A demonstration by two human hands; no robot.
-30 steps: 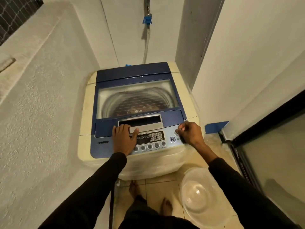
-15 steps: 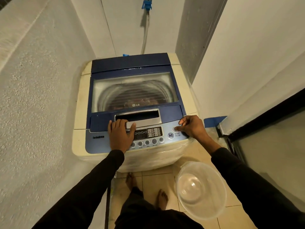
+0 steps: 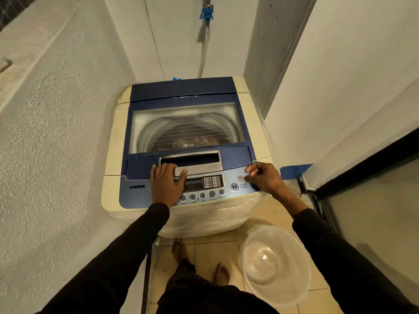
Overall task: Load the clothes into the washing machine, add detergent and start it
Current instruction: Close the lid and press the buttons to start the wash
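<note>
Only one view, from a camera worn on the head. Looked forward and steeply down from above, near the front edge of the washing machine (image 3: 181, 141). Wide lens, so walls bent at the sides. Close enough to read the words by the buttons. Showed both arms reaching out from the bottom, bare feet on the tiled floor (image 3: 217, 250), and a clear plastic tub (image 3: 275, 265) low on the right.
</note>
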